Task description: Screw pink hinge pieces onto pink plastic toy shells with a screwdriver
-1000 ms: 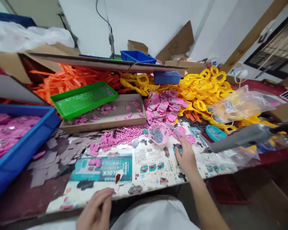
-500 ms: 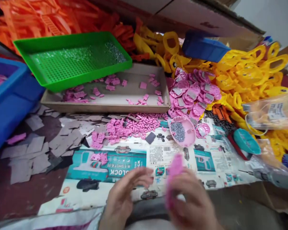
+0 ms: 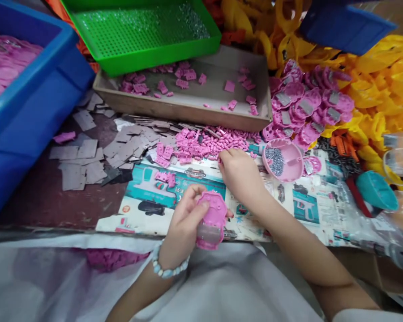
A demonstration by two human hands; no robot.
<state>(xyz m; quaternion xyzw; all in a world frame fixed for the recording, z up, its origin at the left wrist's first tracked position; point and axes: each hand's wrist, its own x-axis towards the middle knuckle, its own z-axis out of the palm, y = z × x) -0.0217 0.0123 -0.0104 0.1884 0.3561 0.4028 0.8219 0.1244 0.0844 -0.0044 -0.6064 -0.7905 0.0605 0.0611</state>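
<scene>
My left hand [image 3: 183, 223] is just off the near edge of the printed paper sheet [image 3: 317, 210], its fingers curled closed around a pink plastic shell [image 3: 212, 219], with my thumb pressed against the shell's face and a greyish patch showing at its lower end. A beaded bracelet [image 3: 168, 264] circles my left wrist. My right hand [image 3: 238, 174] rests on the sheet just beside the shell, its fingers [image 3: 223, 155] bunched nearly closed with the tips down, touching the edge of a heap of small pink pieces [image 3: 208, 145]; I cannot tell whether they pinch anything. That heap lies along the sheet's far edge. At the same edge, further right, sits a round pink dish [image 3: 284, 160] holding small grey metal bits. Beyond the far edge are a cardboard tray [image 3: 184, 109] scattered with pink pieces, a green mesh tray [image 3: 137, 36], a pile of pink shells with grey patches [image 3: 305, 105] and yellow plastic parts [image 3: 379, 76]. Left of the sheet lie flat grey pieces [image 3: 87, 156] and a blue crate [image 3: 30, 103] full of pink parts. Right of the sheet is a teal scoop [image 3: 376, 191].
</scene>
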